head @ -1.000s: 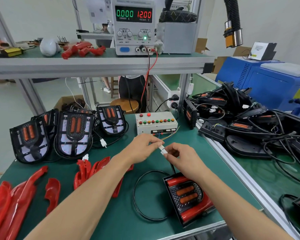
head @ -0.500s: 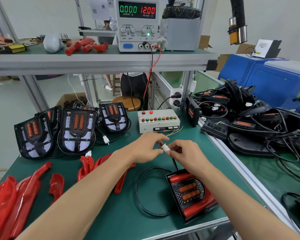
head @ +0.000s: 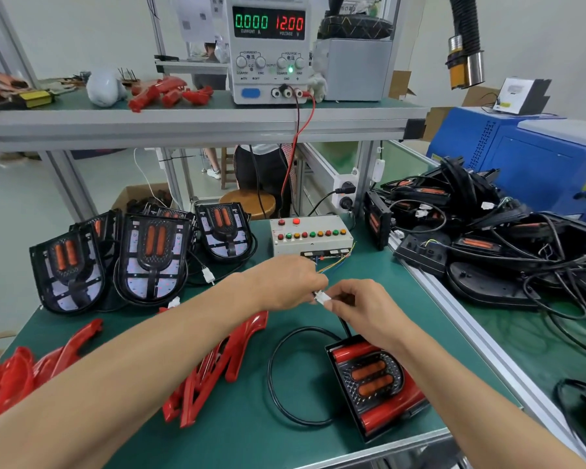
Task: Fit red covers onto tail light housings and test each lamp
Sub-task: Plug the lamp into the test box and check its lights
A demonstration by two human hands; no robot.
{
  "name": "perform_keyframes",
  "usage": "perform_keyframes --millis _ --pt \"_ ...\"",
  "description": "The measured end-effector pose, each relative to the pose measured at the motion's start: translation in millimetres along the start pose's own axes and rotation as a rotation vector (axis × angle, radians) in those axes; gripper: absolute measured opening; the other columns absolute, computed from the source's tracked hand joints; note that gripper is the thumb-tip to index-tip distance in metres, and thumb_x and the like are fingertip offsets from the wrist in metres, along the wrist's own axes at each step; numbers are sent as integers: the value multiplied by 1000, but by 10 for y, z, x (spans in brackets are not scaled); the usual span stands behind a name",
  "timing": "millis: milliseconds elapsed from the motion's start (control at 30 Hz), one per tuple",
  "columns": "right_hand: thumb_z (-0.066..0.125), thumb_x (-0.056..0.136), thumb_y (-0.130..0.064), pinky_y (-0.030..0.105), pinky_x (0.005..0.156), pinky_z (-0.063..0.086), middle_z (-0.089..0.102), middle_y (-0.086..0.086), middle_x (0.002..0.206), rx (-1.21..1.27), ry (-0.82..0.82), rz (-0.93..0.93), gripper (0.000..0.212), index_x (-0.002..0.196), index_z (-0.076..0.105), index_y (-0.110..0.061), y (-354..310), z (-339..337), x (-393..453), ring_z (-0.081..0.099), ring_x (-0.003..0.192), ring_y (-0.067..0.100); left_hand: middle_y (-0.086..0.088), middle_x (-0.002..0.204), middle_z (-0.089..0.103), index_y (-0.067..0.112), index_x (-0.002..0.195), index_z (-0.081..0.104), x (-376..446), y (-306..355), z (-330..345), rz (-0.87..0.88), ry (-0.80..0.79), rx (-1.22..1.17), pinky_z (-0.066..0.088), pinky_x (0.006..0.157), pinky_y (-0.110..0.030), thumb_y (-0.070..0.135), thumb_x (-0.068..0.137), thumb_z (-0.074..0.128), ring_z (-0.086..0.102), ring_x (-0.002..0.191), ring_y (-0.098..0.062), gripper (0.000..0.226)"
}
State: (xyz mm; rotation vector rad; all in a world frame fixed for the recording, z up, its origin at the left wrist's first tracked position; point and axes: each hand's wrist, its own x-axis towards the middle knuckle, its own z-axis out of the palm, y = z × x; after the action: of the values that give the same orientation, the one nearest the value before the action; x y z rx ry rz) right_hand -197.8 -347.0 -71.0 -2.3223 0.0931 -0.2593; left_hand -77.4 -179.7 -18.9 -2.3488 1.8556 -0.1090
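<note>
A tail light with its red cover fitted (head: pixel 376 384) lies on the green mat near the front edge, its black cable (head: pixel 274 374) looping left. My right hand (head: pixel 362 309) pinches the cable's white connector (head: pixel 322 297). My left hand (head: pixel 285 282) pinches the mating plug with thin coloured wires (head: pixel 335 264) that run to the test box (head: pixel 310 236). The two connectors touch between my fingertips. Loose red covers (head: pixel 214 374) lie under my left forearm and at the far left (head: pixel 31 370).
Several open black housings (head: pixel 151 255) lean at the back left. The power supply (head: pixel 269 45) on the shelf reads 0.000 A and 12.00 V. A tangled pile of black lamps and cables (head: pixel 494 238) fills the right bench beyond an aluminium rail (head: pixel 454 309).
Both hands stay together at the connectors, shifted slightly toward the test box. The meter still reads zero current.
</note>
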Motion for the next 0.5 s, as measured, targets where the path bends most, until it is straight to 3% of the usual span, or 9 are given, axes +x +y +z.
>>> perform_keyframes --millis 367,500 --pt "72 93 -31 26 60 48 69 -5 73 -41 -15 30 5 91 75 -29 -19 -32 -1 53 59 2 -13 104 66 4 112 61 -13 48 70 16 -6 -20 46 92 -45 22 104 52 58 106 -32 22" --pt "71 94 -33 33 67 53 71 -6 76 -69 0 34 7 92 76 -28 -63 -26 -10 61 68 9 -13 105 66 6 115 61 -32 57 93 -29 14 -44 46 92 -45 22 104 53 58 107 -32 22"
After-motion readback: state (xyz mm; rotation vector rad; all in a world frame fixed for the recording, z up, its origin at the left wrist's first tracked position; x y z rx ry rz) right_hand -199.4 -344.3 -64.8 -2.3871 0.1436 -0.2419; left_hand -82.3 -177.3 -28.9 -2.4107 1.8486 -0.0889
